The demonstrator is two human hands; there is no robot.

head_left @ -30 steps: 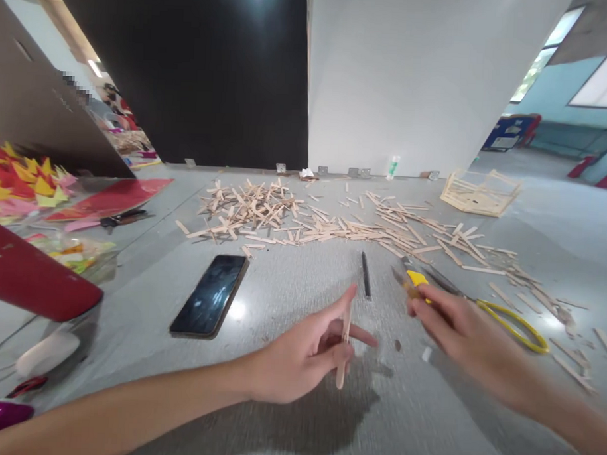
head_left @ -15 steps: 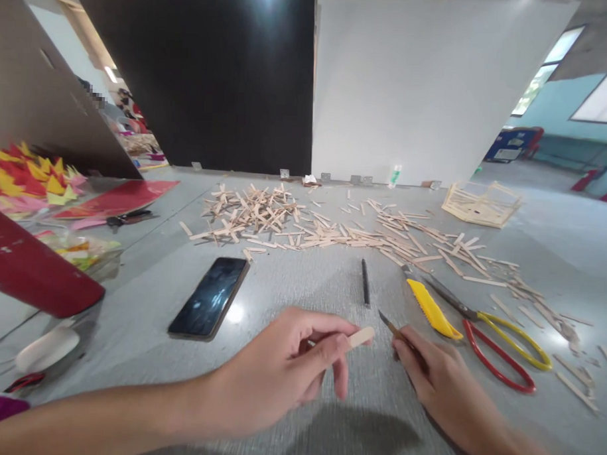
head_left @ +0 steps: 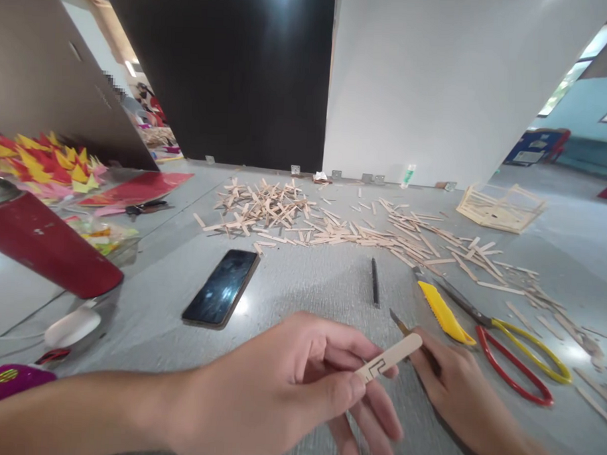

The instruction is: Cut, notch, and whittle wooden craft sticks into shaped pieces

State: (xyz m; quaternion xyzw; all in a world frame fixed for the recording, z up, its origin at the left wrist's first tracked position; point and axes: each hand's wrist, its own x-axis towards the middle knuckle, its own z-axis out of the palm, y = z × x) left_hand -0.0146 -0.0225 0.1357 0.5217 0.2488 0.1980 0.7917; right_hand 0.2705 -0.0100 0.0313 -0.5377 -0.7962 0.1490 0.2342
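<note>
Left hand (head_left: 288,386), lower centre of frame, pinches a flat pale wooden craft stick (head_left: 389,357) between thumb and forefinger; the stick's free end points up and right and carries a thin pencilled outline. Right hand (head_left: 457,392), lower right, is closed round a slim craft knife with a small pointed blade (head_left: 398,321); the blade tip sits just behind the stick's rounded end.

Risk, judged: the blade lies close to the left fingertips, so a slip along the grain could reach them. The stick is held in the air with no backing, so pressure may split it off the drawn line.

Just beyond, right of centre: a yellow plastic blade cover (head_left: 444,312) beside red-and-yellow-handled scissors (head_left: 518,358). A short black pen-like rod (head_left: 374,282) lies mid-frame, a black smartphone (head_left: 222,288) to its left. A red cylindrical flask (head_left: 48,245) leans at left edge. Farther back, scattered loose wooden sticks (head_left: 333,225) cross the grey table (head_left: 301,280), and a half-built stick frame (head_left: 500,208) stands upper right.
</note>
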